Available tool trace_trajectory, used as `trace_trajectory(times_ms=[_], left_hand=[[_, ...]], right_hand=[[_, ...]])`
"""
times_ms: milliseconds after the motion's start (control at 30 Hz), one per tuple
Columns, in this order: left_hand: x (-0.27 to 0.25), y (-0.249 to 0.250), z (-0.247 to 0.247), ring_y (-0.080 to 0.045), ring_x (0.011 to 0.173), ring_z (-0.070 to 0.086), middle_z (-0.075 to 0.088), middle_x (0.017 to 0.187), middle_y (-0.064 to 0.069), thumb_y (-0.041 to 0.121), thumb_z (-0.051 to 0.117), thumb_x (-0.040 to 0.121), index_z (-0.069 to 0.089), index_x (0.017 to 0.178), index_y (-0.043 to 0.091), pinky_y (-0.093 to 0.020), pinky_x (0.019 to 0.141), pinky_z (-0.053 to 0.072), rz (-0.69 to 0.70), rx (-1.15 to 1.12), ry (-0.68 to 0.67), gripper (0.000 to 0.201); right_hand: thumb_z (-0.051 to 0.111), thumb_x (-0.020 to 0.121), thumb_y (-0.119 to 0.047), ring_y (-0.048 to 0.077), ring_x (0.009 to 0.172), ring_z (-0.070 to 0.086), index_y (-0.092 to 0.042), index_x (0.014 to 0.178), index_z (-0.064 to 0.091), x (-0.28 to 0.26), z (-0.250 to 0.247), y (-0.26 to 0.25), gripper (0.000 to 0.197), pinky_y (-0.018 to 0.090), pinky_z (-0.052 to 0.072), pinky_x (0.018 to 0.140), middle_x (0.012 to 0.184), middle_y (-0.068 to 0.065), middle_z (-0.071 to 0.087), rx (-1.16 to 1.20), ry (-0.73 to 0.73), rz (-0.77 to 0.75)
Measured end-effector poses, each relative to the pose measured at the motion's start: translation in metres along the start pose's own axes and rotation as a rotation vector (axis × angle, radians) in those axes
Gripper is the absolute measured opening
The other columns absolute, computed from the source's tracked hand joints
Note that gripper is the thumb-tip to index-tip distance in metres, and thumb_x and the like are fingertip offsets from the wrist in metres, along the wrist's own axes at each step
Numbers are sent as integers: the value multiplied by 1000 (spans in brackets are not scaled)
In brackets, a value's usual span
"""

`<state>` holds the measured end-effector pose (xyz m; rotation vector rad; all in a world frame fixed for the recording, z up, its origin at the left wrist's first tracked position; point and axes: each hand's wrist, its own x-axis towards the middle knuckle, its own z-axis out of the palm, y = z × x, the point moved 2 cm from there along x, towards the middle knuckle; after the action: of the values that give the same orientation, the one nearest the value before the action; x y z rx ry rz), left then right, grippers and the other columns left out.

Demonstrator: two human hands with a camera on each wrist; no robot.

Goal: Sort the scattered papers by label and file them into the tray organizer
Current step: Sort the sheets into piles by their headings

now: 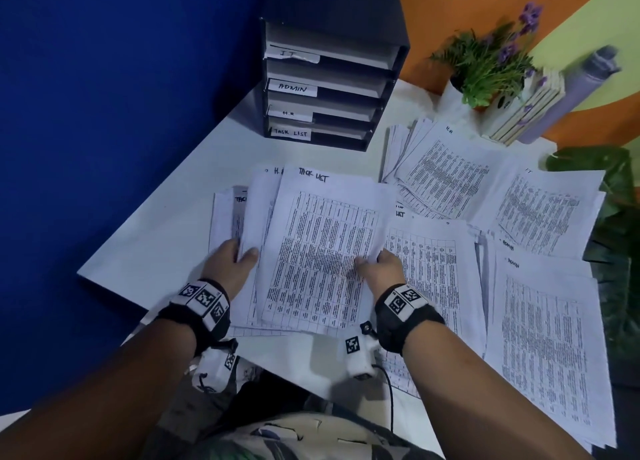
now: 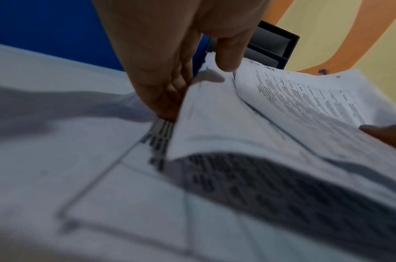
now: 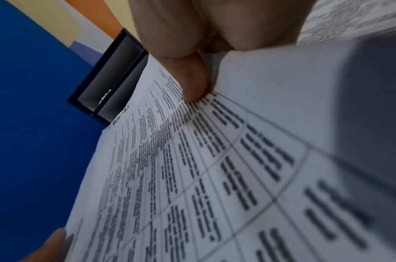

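While clenched on opposite side edges of the raised sheaf, left hand [image 1: 232, 259] pinching the left margin of the sheets behind, thumb over the top and fingers beneath, right hand [image 1: 380, 264] pinching the right edge of the front TASK LIST sheet [image 1: 320, 248], thumb on the printed table. Held just above the bench [image 1: 149, 251], long axis running away from the body toward the tray organizer [image 1: 329, 85], header end farthest out. Peeking behind at upper left, an H.R sheet [image 1: 266, 182], so bundle apparently still mixed. Directly ahead and slightly left, TASK LIST slot [image 1: 291, 133] at the bottom of the organizer, under H.R, ADMIN and IT; sheet already aligned with it, so probably a straight push forward, leading with the short edge. Roughly equal reach for both hands, left a shade nearer the organizer's side. Lying flat to the right, H.R stack [image 1: 446, 179], IT sheet [image 1: 540, 213] and ADMIN pile [image 1: 543, 338]. Likely risk: floppy paper buckling at the low slot mouth.
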<state>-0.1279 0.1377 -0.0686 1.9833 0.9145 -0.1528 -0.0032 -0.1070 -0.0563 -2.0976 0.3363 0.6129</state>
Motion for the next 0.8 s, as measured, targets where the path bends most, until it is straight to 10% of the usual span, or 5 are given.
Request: trace_trajectory(times_ms=[133, 267, 467, 700, 800], left_hand=[[4, -5, 4, -27, 125, 51, 51, 141, -8, 30, 64, 90, 39, 142, 12, -44, 107, 41, -34, 53, -52, 61], [0, -3, 3, -26, 111, 58, 62, 124, -9, 22, 71, 85, 52, 128, 7, -36, 98, 46, -12, 12, 32, 49], [-6, 2, 1, -24, 98, 62, 67, 109, -4, 25, 79, 78, 58, 112, 13, -36, 92, 48, 4, -69, 121, 42], [-6, 5, -2, -30, 99, 62, 65, 108, -6, 27, 72, 84, 52, 102, 16, -38, 89, 48, -33, -41, 186, 28], [-5, 5, -10, -31, 99, 60, 64, 109, -10, 20, 61, 92, 53, 109, 13, -35, 85, 44, -76, -47, 237, 20]], right_hand=[[55, 93, -3, 29, 121, 53, 0, 138, 44, -3, -13, -2, 46, 31, 42, 95, 131, 11, 54, 23, 23, -65], [49, 96, -7, 26, 91, 63, -5, 131, 53, 6, -32, -2, 35, 31, 55, 72, 116, 12, 64, -61, 130, -128], [57, 95, -23, 28, 139, 36, -2, 148, 29, 13, -41, 5, 63, 34, 30, 112, 152, 11, 35, -20, 64, -26], [56, 87, 0, 17, 66, 55, -12, 114, 43, 17, -59, 13, 33, 25, 45, 52, 92, 7, 57, -143, 247, -64], [54, 86, -6, 24, 76, 61, -17, 127, 41, 23, -84, 15, 45, 33, 53, 64, 98, 6, 61, -300, 326, -127]])
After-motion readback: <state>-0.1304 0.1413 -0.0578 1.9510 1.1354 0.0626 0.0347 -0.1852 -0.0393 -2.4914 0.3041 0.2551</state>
